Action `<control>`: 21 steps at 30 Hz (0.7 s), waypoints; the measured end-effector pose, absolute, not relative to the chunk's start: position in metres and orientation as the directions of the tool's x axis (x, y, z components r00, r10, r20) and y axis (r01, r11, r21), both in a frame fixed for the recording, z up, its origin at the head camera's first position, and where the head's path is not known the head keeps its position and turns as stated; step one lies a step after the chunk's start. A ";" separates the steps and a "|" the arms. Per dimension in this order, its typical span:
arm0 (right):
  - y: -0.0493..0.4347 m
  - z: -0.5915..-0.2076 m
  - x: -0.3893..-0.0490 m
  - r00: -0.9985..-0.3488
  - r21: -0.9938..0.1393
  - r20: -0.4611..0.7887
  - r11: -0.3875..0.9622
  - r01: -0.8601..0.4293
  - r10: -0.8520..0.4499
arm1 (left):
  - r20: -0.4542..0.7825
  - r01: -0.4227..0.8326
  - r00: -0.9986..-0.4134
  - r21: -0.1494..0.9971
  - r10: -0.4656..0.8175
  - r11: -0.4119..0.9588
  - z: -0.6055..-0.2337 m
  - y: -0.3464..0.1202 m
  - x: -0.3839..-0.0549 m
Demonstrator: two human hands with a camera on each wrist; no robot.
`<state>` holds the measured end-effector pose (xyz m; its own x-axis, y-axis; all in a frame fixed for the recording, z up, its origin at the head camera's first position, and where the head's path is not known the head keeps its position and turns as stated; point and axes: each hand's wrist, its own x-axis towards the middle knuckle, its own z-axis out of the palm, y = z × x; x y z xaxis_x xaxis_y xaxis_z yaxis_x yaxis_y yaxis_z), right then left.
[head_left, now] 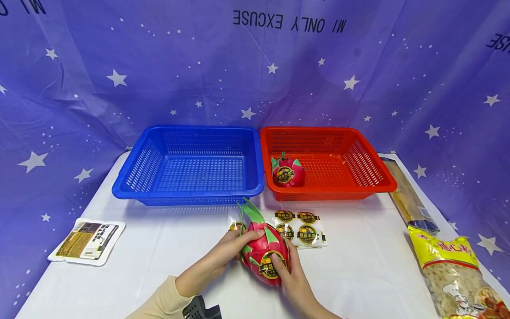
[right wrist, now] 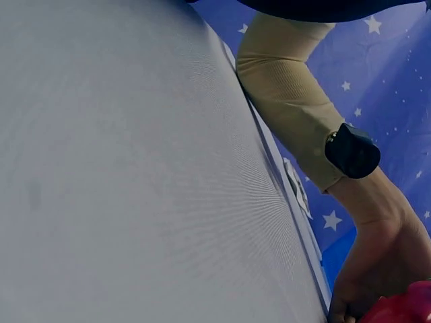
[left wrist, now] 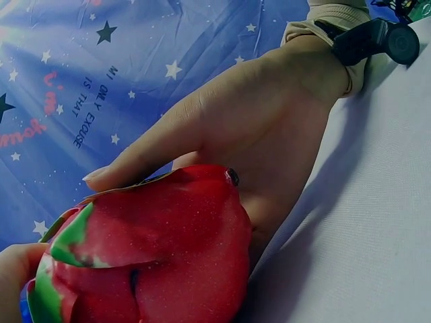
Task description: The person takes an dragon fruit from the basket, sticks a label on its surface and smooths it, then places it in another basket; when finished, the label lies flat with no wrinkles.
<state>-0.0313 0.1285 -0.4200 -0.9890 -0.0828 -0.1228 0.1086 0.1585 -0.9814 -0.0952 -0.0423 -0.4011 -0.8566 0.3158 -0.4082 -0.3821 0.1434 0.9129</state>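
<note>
Both hands hold a red dragon fruit with green leaf tips [head_left: 256, 250] above the front middle of the white table. My left hand [head_left: 225, 250] grips its left side, thumb across the top; the fingers behind are hidden. On the other side my right hand [head_left: 296, 281] holds the fruit, its thumb on a round black-and-gold sticker [head_left: 267, 270] on the skin. In the left wrist view the right hand [left wrist: 256, 128] curves round the fruit [left wrist: 168, 249]. Low in the right wrist view, the left hand [right wrist: 384, 262] touches the fruit [right wrist: 404, 309]. Just behind lies a sheet of matching stickers [head_left: 296, 228].
A blue basket [head_left: 187, 195] stands at the back left, beside a red basket [head_left: 338, 190] holding another stickered dragon fruit [head_left: 292, 175]. A flat white-edged pack [head_left: 89, 241] lies left. Along the right edge lie a long flat pack [head_left: 410, 195] and a yellow-topped bag [head_left: 454, 274].
</note>
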 end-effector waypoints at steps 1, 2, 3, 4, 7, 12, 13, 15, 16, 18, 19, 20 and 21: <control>0.128 -0.420 -0.031 -0.989 -0.982 -0.121 0.156 0.107 -0.087 | -0.408 -0.382 -0.857 0.913 0.314 0.143 -0.401 -0.042 -0.095; 0.128 -0.420 -0.031 -0.988 -0.982 -0.127 0.151 0.112 -0.090 | -0.408 -0.382 -0.858 0.913 0.313 0.143 -0.401 -0.042 -0.095; 0.128 -0.420 -0.031 -0.987 -0.984 -0.124 0.142 0.110 -0.098 | -0.409 -0.382 -0.857 0.913 0.312 0.144 -0.401 -0.043 -0.095; 0.129 -0.420 -0.031 -0.986 -0.984 -0.131 0.134 0.116 -0.101 | -0.410 -0.383 -0.857 0.912 0.313 0.146 -0.401 -0.043 -0.095; 0.130 -0.420 -0.031 -0.982 -0.987 -0.145 0.086 0.135 -0.118 | -0.416 -0.387 -0.853 0.909 0.316 0.152 -0.401 -0.043 -0.096; 0.133 -0.420 -0.031 -0.977 -0.989 -0.148 0.009 0.148 -0.153 | -0.426 -0.399 -0.843 0.905 0.329 0.148 -0.400 -0.045 -0.098; 0.134 -0.420 -0.031 -0.976 -0.989 -0.145 -0.011 0.149 -0.163 | -0.426 -0.401 -0.842 0.905 0.332 0.146 -0.400 -0.045 -0.098; 0.135 -0.420 -0.031 -0.972 -0.987 -0.143 -0.046 0.154 -0.187 | -0.425 -0.402 -0.840 0.905 0.337 0.141 -0.401 -0.046 -0.098; 0.135 -0.420 -0.031 -0.969 -0.985 -0.141 -0.068 0.158 -0.202 | -0.424 -0.401 -0.840 0.906 0.340 0.139 -0.401 -0.046 -0.098; 0.136 -0.419 -0.031 -0.967 -0.983 -0.140 -0.091 0.162 -0.215 | -0.423 -0.401 -0.841 0.906 0.338 0.134 -0.401 -0.046 -0.098; 0.136 -0.419 -0.031 -0.967 -0.982 -0.140 -0.095 0.163 -0.215 | -0.426 -0.408 -0.842 0.904 0.331 0.128 -0.401 -0.046 -0.099; 0.137 -0.419 -0.031 -0.967 -0.982 -0.140 -0.095 0.163 -0.213 | -0.432 -0.416 -0.842 0.901 0.322 0.121 -0.402 -0.046 -0.099; 0.137 -0.419 -0.032 -0.968 -0.982 -0.140 -0.094 0.163 -0.209 | -0.439 -0.425 -0.843 0.898 0.312 0.114 -0.402 -0.046 -0.100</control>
